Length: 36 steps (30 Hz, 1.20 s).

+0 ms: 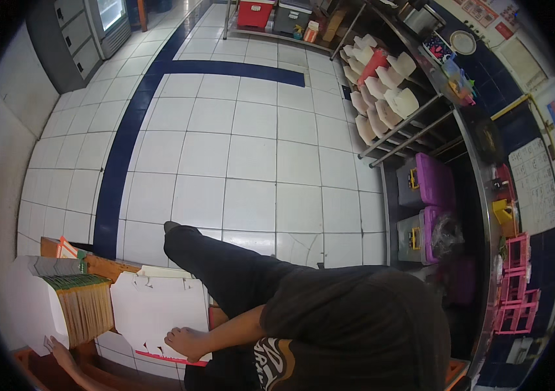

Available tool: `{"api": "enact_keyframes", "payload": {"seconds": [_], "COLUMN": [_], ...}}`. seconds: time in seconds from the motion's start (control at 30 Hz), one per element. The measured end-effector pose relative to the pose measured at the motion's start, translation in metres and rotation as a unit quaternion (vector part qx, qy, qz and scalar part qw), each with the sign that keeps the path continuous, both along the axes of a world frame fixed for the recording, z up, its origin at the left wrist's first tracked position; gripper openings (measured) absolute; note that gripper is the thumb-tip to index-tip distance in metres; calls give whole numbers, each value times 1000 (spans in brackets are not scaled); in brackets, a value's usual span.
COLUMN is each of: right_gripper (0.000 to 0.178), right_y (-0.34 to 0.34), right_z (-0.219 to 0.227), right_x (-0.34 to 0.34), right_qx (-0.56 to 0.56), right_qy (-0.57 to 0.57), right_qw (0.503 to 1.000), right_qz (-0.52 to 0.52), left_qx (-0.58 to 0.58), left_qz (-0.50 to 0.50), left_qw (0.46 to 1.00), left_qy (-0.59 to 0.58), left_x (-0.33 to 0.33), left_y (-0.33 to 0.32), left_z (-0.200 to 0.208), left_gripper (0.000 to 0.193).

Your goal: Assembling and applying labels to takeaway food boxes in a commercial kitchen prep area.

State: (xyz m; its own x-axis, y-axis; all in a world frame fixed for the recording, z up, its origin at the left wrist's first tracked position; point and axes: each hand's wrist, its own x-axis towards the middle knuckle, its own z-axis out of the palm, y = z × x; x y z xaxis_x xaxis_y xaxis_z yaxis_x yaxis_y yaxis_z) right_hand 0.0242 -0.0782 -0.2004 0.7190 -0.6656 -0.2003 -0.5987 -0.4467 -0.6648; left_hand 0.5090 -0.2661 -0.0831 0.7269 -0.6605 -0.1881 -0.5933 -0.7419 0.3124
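Note:
A flat pile of white cardboard sheets (150, 303) with small notches and a red lower edge lies in front of me. My right hand (187, 343) rests on the pile near that edge, fingers laid on the top sheet. At the far lower left, my left hand (61, 355) has its fingers at the lower edge of a white cardboard piece (33, 313), apparently gripping it; the fingertips are small and partly hidden. Between the two stands a tight row of folded cardboard pieces (85, 311) with brown edges and green tops.
Wooden furniture (111, 267) edges the cardboard. My dark-trousered leg (225, 267) stretches over the white tiled floor (251, 156). To the right, a metal rack holds open white boxes (388, 85); purple-lidded bins (435, 179) sit below a counter. Grey lockers (69, 39) stand far left.

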Motion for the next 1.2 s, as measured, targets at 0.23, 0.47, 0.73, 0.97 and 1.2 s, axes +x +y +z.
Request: {"api": "enact_keyframes", "payload": {"seconds": [0.23,0.47,0.73,0.97,1.2], "right_gripper": [87,40,27,23,29], "right_y": [-12,-8,-98,-85,-75], "right_z": [20,-45,-65,5,10], "right_x": [1,37,-35,-45,-32], "right_qx": [58,125,136,371,391], "right_qy": [1,-9,-67,-112,-171], "right_qw": [998,991,963,921,901], "right_qz": [-17,-52,223,40,85], "left_qx": [-89,-179,-202,-361,-337], "left_qz": [4,-121,-62,-31,57], "left_qw": [996,947,974,931,939], "left_qy": [-25,-239,-82,49,39], "left_x": [-132,-324,-479,-516,-509], "left_y": [85,232,337,316,307], "left_z": [57,11,-65,-104,-95], "left_gripper": [54,28,42,18,20]}}
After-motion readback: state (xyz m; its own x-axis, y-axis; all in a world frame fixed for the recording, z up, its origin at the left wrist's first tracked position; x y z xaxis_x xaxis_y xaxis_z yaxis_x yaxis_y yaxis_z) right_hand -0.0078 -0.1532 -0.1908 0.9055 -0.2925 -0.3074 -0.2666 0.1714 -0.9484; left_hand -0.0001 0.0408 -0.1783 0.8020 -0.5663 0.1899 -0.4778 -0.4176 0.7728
